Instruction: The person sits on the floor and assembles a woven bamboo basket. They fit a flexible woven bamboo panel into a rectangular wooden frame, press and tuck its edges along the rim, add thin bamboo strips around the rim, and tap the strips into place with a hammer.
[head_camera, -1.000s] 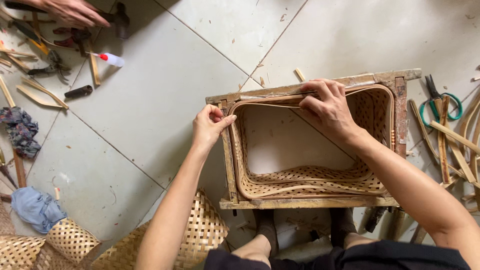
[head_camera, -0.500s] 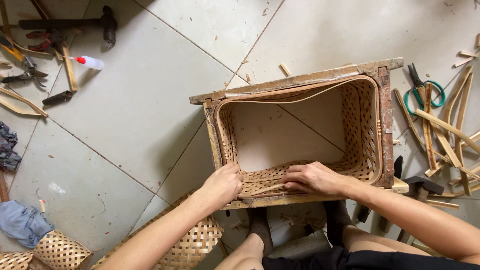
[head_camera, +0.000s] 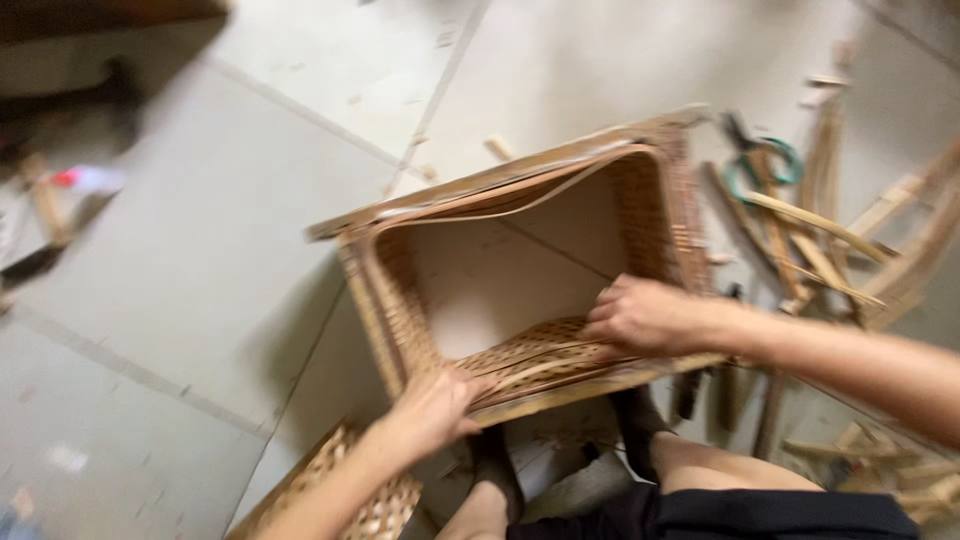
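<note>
Nearest to us, our legs in dark shorts (head_camera: 760, 510) and dark socks (head_camera: 640, 425) sit just under the near edge of the work. Beside our left forearm lies a flat woven bamboo panel (head_camera: 375, 505) on the floor, partly out of frame.

Our left hand (head_camera: 435, 405) closes its fingers over the near corner of the woven basket frame (head_camera: 400, 320), gripping the wooden rim where the side wall meets the near wall. Our right hand (head_camera: 645, 315) lies on the near woven wall further along, fingers curled and pressing on the loose bamboo strips (head_camera: 545, 365) there; whether it actually pinches one we cannot tell through the blur.

The basket frame stands on the tiled floor (head_camera: 220, 260) in front of our legs, open towards us, with the tiles showing through its bottomless middle. Its rim is tilted, the left far corner lower in the view.

To the right, just beside the frame, lies a heap of split bamboo sticks (head_camera: 820, 245) with green-handled scissors (head_camera: 765, 165) among them. Far left, blurred tools (head_camera: 60, 215) lie well apart.
</note>
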